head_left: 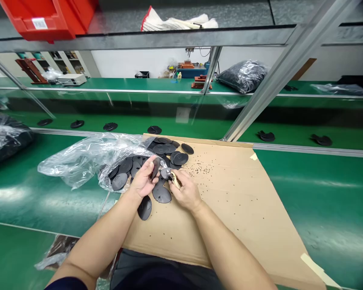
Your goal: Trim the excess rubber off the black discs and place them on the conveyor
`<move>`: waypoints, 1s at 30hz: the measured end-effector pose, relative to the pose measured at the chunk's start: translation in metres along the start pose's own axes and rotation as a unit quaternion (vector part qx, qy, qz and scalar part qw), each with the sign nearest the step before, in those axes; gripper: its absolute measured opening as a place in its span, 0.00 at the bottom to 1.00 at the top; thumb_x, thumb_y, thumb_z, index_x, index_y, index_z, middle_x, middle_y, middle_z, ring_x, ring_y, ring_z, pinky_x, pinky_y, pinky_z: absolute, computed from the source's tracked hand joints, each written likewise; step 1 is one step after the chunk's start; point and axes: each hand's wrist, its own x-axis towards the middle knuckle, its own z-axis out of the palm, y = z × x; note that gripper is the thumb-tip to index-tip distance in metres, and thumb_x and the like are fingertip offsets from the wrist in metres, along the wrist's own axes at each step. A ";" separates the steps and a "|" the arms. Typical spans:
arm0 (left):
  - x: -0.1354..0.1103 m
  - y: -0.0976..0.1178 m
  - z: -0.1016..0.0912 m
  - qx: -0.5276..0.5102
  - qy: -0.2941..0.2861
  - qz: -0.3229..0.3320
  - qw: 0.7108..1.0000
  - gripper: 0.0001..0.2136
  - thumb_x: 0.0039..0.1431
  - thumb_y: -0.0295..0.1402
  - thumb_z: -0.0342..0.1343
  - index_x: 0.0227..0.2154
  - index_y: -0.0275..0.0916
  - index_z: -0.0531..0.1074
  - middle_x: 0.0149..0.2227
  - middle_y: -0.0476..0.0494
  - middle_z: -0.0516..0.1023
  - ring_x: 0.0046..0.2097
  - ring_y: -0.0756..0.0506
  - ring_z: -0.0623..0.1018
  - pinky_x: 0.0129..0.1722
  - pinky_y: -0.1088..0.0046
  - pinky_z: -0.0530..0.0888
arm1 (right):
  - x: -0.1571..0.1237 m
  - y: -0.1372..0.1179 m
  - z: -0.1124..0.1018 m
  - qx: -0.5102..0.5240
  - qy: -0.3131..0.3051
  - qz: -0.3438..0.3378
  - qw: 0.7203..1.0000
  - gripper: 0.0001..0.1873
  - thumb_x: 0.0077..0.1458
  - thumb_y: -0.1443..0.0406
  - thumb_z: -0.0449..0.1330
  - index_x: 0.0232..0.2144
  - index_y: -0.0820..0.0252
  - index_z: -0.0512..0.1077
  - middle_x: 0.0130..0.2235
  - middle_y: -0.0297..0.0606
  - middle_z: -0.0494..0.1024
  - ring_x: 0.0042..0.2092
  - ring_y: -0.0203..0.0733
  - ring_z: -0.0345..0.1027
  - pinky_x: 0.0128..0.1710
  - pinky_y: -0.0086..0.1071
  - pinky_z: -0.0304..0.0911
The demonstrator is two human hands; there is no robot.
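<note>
My left hand (145, 180) grips a dark oval plastic part (155, 168) edge-on above a cardboard sheet (230, 209). Close beside it, my right hand (186, 192) is closed round a small tool with a pale handle and metal tip (173, 177), its tip near the held part. Several more oval parts (166, 150) spill from a clear plastic bag (87, 159) onto the cardboard. Two loose ones (161, 194) (144, 208) lie just below my hands. Small dark shavings (208, 171) dot the cardboard to the right.
A green conveyor belt (124, 123) behind the cardboard carries spaced oval parts (110, 126). A slanted metal post (260, 96) rises at centre right. A bagged heap of black parts (243, 74) sits on the far bench, another bag (3, 137) at left, a red bin (48, 18) overhead.
</note>
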 end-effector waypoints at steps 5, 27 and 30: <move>0.001 0.001 -0.001 -0.004 -0.032 -0.040 0.999 0.15 0.50 0.29 0.65 0.41 0.37 0.71 0.26 0.52 0.67 0.20 0.57 0.64 0.14 0.86 0.58 | -0.002 -0.001 0.000 -0.048 -0.055 -0.058 0.996 0.21 0.55 0.67 0.54 0.52 0.59 0.67 0.42 0.43 0.75 0.43 0.45 0.69 0.46 0.37 0.67; 0.001 -0.002 -0.001 0.068 -0.021 -0.045 0.996 0.17 0.49 0.33 0.65 0.41 0.38 0.70 0.27 0.52 0.66 0.19 0.58 0.63 0.14 0.85 0.56 | -0.002 -0.003 0.002 -0.137 -0.066 -0.080 0.985 0.20 0.57 0.66 0.53 0.52 0.65 0.68 0.40 0.44 0.75 0.39 0.45 0.68 0.43 0.37 0.67; 0.001 -0.002 -0.001 0.075 -0.014 -0.038 0.996 0.16 0.49 0.33 0.65 0.41 0.37 0.70 0.26 0.52 0.66 0.19 0.58 0.63 0.14 0.85 0.57 | -0.001 -0.003 0.001 -0.146 -0.070 -0.082 0.984 0.20 0.56 0.66 0.53 0.52 0.64 0.68 0.39 0.43 0.75 0.38 0.45 0.68 0.43 0.37 0.66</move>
